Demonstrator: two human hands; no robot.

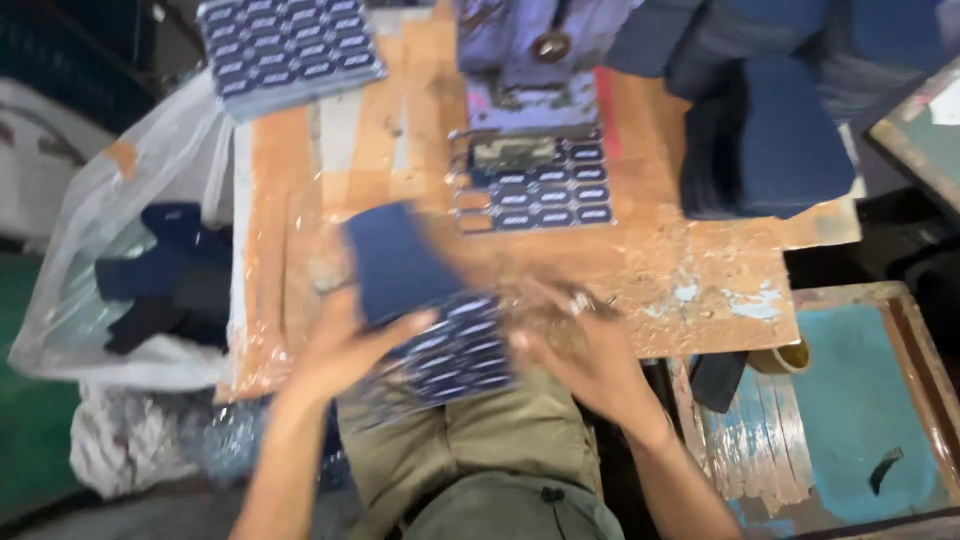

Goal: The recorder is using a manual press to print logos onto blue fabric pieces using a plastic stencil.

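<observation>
Head view, motion blur heavy at centre. Left hand [345, 350] clamped on a dark blue fabric piece [395, 262] plus the label sheet [455, 350] under it, thumb on top, both held at the desk's near edge, roughly 7 o'clock from frame centre. Right hand [590, 355] at 5 o'clock, fingers spread and loose, touching or just beside the sheet's right edge; grip not clear through blur, so cannot tell whether holding. Ring-like glint on one finger.

Label sheet: rows of small dark oval patches on a pale backing. Judged light, thin, floppy; likely to sag if pinched at one corner, so better taken along an edge with flat support beneath. Fabric piece judged soft, light, not slippery; pinch anywhere near an edge.

Desk [700, 270] wooden, worn, wrapped in shiny clear film, paint flecks at 4 o'clock. Second label sheet [545, 195] at 12 o'clock under a blue-purple press-like machine [525, 60]. Stack of label sheets [290, 45] at 11 o'clock. Pile of dark blue fabric pieces [770, 135] at 2 o'clock. Clear plastic bag [130, 270] with more dark fabric at 9 o'clock, off the desk. Teal-painted frame [860, 400] with tape roll [782, 357] at 4 o'clock.
</observation>
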